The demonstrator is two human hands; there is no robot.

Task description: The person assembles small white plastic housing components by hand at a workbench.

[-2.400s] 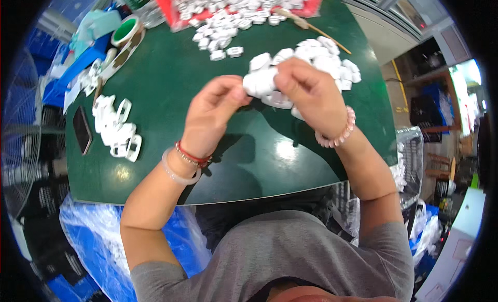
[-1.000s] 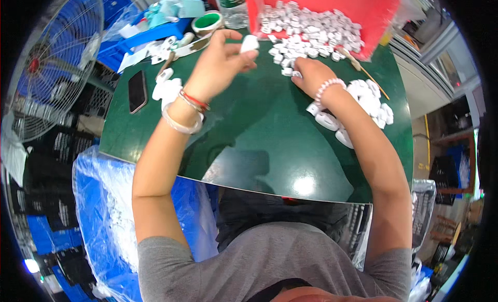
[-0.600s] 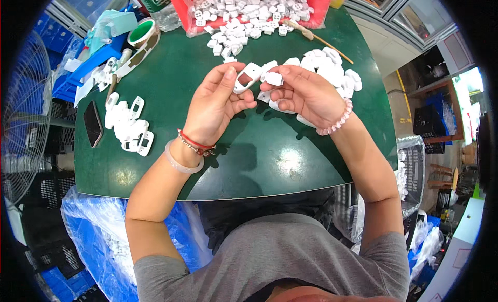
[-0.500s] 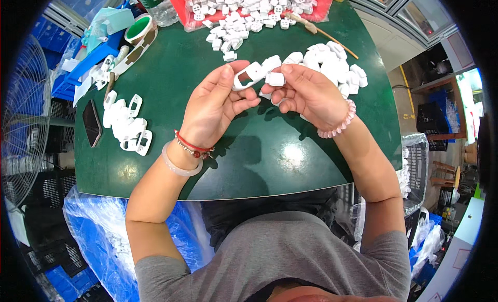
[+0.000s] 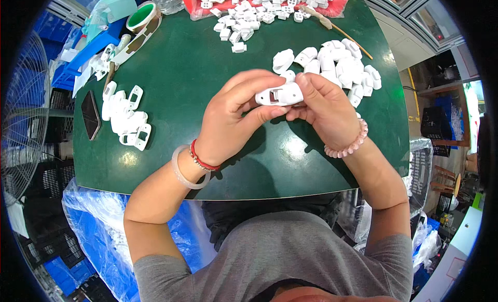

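Note:
Both hands meet over the middle of the table around one white plastic housing (image 5: 290,95), a long rounded shell with a rectangular opening and small dark holes. My left hand (image 5: 228,112) grips its left end, thumb below and fingers curled over the top. At the right end, my right hand (image 5: 329,107) pinches it between thumb and fingers. Whether a smaller white part sits inside the opening cannot be made out. Just beyond my right hand lies a pile of rounded white housings (image 5: 347,68).
A red bin (image 5: 332,10) spills small white blocks (image 5: 241,29) onto the green table (image 5: 197,58). A wooden stick (image 5: 353,40) lies at the right. On the left are open white frames (image 5: 124,115), a black phone (image 5: 91,115), a blue tray (image 5: 78,66) and a roll of tape (image 5: 140,17).
The housing has turned level, and both hands have closed together on it. The small white block that my right hand held no longer shows separately. The whole view has shifted slightly.

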